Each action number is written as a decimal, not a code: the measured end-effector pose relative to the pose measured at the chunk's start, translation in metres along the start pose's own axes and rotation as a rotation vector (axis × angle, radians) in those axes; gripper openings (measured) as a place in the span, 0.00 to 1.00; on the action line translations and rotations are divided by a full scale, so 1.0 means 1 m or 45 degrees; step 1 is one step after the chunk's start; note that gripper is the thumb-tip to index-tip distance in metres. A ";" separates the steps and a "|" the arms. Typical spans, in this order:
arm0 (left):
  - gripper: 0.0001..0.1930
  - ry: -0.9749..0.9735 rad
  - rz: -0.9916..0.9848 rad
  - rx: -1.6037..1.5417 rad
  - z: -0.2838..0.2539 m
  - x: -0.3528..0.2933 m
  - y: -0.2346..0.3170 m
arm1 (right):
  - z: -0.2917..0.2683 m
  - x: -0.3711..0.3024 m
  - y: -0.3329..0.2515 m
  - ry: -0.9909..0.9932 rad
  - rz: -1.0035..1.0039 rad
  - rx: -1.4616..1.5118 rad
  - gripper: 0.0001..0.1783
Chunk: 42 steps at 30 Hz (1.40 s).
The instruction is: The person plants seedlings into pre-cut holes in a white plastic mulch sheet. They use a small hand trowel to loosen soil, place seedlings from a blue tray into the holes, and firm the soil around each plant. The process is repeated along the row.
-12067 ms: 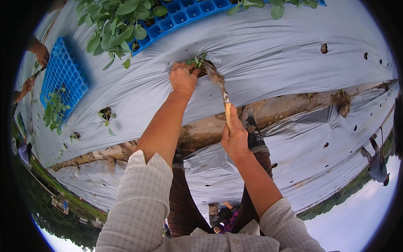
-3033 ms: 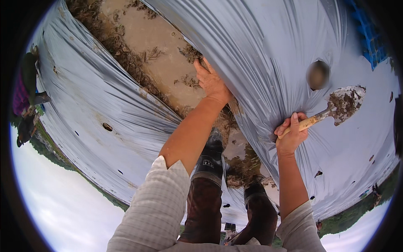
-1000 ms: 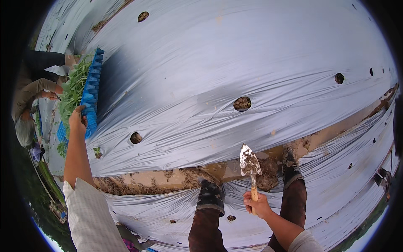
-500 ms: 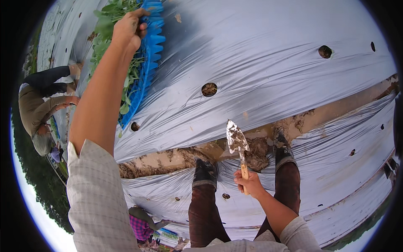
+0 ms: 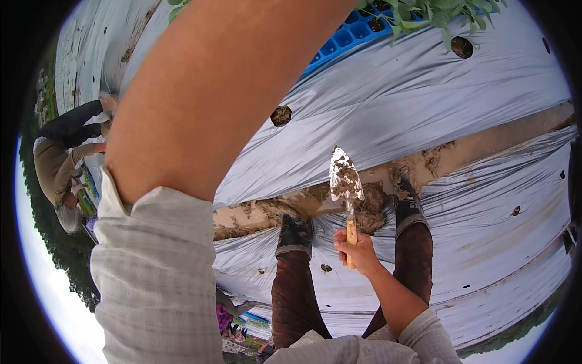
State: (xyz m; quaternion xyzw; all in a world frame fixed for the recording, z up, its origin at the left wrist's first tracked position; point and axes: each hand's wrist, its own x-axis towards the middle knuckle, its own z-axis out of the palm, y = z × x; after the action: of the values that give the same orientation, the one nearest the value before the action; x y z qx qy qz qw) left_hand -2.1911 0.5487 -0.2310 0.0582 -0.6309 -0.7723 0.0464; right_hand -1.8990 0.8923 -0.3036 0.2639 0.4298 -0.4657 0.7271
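My right hand (image 5: 359, 250) is closed round the wooden handle of a small pointed trowel (image 5: 347, 182). Mud is smeared over its metal blade, which points away from me above the furrow. My left forearm (image 5: 200, 91) stretches across the upper left, and the hand at its end lies beyond the top edge, out of sight. Past that arm, a blue seedling tray (image 5: 344, 37) rests on the silvery plastic mulch (image 5: 364, 97). Green leafy seedlings (image 5: 418, 15) spread from the tray's right part, while several cells at its left show no plants.
A muddy, wet furrow (image 5: 485, 145) runs between the plastic-covered beds, with my boots (image 5: 295, 233) planted along it. Round holes (image 5: 280, 116) pierce the mulch; another hole (image 5: 462, 47) is by the seedlings. One person (image 5: 60, 161) bends at far left, another (image 5: 224, 315) behind me.
The tray has swung from the upper left to the top centre and right, with my left arm reaching farther over. My left hand has left the view. The trowel has barely shifted.
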 end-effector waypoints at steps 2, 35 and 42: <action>0.17 0.070 -0.230 -0.148 -0.008 -0.041 -0.028 | -0.011 -0.003 -0.001 0.089 -0.010 0.012 0.12; 0.04 0.741 -1.353 0.241 -0.081 -0.290 -0.173 | 0.001 0.010 0.006 0.177 0.024 0.144 0.13; 0.06 0.490 -1.259 0.717 -0.071 -0.289 -0.172 | 0.005 0.013 0.007 0.199 0.046 0.122 0.11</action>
State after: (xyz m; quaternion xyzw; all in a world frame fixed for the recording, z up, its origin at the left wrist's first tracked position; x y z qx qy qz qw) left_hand -1.8940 0.5560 -0.4043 0.4937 -0.6896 -0.4809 -0.2224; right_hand -1.8877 0.8855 -0.3130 0.3416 0.4577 -0.4506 0.6861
